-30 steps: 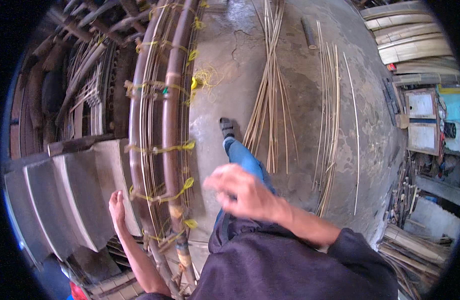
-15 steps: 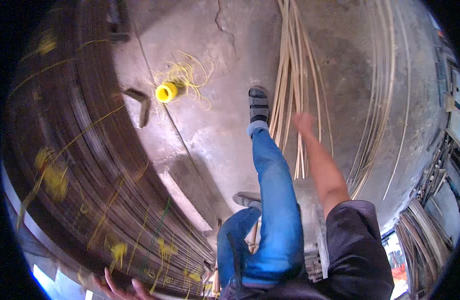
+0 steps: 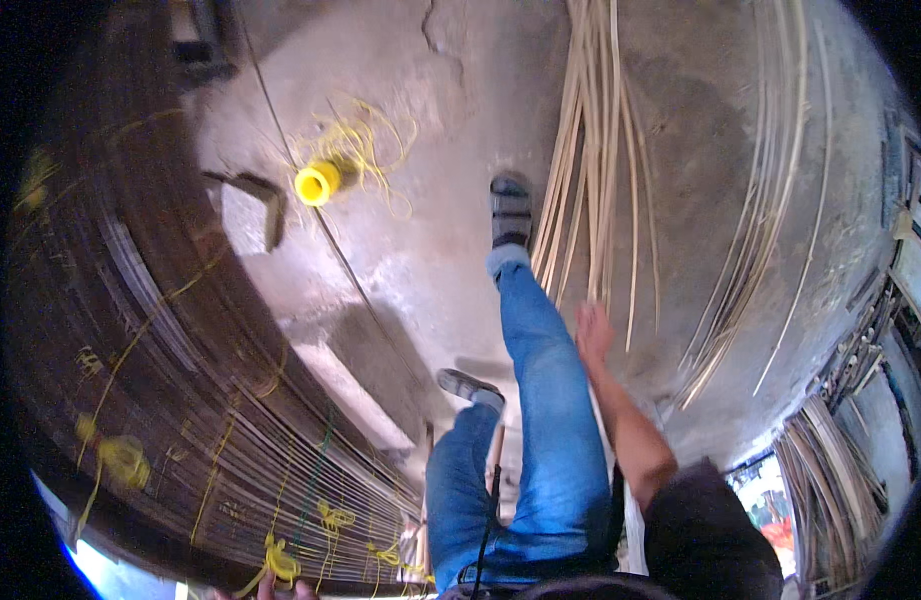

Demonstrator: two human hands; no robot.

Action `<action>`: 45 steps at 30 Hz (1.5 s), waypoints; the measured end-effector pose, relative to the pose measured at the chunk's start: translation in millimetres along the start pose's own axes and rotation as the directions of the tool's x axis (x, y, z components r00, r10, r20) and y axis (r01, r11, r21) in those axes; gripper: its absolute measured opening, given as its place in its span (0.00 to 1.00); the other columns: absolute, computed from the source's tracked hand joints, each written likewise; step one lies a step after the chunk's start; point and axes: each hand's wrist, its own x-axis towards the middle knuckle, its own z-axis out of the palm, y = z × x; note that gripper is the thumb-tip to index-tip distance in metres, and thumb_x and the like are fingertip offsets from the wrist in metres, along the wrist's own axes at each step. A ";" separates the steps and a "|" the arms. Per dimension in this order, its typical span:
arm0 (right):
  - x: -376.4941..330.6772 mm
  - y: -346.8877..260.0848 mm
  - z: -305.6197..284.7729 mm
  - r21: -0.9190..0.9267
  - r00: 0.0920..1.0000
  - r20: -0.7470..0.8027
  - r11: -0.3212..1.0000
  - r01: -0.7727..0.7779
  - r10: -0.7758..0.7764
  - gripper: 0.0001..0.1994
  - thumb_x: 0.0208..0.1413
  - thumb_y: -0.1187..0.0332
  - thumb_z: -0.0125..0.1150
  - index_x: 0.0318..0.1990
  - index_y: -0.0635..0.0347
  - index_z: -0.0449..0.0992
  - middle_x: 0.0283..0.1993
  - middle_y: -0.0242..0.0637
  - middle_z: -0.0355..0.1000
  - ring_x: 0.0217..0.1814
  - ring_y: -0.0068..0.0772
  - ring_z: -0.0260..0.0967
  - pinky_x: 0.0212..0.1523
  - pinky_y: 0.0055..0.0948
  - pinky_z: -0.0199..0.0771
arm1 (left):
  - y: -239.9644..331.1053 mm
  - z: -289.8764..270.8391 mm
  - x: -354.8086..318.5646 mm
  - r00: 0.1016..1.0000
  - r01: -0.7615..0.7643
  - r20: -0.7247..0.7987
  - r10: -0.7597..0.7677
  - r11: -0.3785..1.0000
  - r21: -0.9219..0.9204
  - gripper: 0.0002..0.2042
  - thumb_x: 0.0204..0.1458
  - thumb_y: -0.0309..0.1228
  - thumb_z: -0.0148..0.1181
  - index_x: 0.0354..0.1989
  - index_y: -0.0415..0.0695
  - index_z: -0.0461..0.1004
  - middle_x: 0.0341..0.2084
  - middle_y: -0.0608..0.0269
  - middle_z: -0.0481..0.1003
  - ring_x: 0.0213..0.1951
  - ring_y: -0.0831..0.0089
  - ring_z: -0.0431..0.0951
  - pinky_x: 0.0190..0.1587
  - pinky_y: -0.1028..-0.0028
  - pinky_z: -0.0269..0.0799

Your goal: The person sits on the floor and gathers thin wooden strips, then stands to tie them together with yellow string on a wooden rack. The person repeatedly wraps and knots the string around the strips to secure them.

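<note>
Canes (image 3: 591, 150) lie in a loose sheaf on the concrete floor (image 3: 451, 100), just ahead of the right hand (image 3: 593, 335), which reaches down to their near ends, fingers together (grip too blurred to tell). Left hand (image 3: 276, 590) barely shows. Pulling one cane could drag its neighbours askew.

Left hand (image 3: 276, 590) at 6 o'clock: only fingertips show, rest cut by lower edge; grip unreadable. Right hand (image 3: 593, 332) on cane strips (image 3: 591, 170): fingers blurred, grasp unclear. Strips' far ends cut at 12 o'clock. Bound cane bundle (image 3: 161, 400) at 9 o'clock blurred.
</note>
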 end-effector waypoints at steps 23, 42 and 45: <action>-395.3 -315.5 -281.0 -0.073 0.176 -0.325 0.210 0.975 -0.929 0.18 0.50 0.69 0.57 0.50 0.63 0.68 0.50 0.48 0.66 0.55 0.51 0.63 0.55 0.41 0.65 | -98.1 -83.8 -144.7 0.937 -0.134 -0.054 0.344 0.212 -0.968 0.16 0.62 0.38 0.42 0.37 0.42 0.76 0.28 0.50 0.76 0.32 0.58 0.77 0.37 0.63 0.71; -254.8 -61.5 -242.7 -0.323 0.878 0.432 0.873 0.366 -0.208 0.11 0.48 0.61 0.56 0.32 0.61 0.75 0.26 0.41 0.73 0.28 0.36 0.70 0.33 0.36 0.71 | -429.8 -105.4 -210.9 0.874 0.302 0.481 -0.075 0.859 -0.414 0.15 0.54 0.39 0.53 0.47 0.50 0.76 0.40 0.51 0.77 0.44 0.55 0.76 0.47 0.63 0.70; -198.4 -106.5 -228.5 -0.332 0.826 0.507 0.830 0.449 -0.244 0.11 0.48 0.62 0.56 0.29 0.61 0.75 0.23 0.39 0.73 0.25 0.32 0.70 0.31 0.34 0.71 | -393.4 -131.5 -176.8 0.858 0.351 0.490 -0.156 0.874 -0.337 0.17 0.56 0.40 0.51 0.48 0.45 0.75 0.41 0.51 0.77 0.45 0.54 0.76 0.47 0.63 0.70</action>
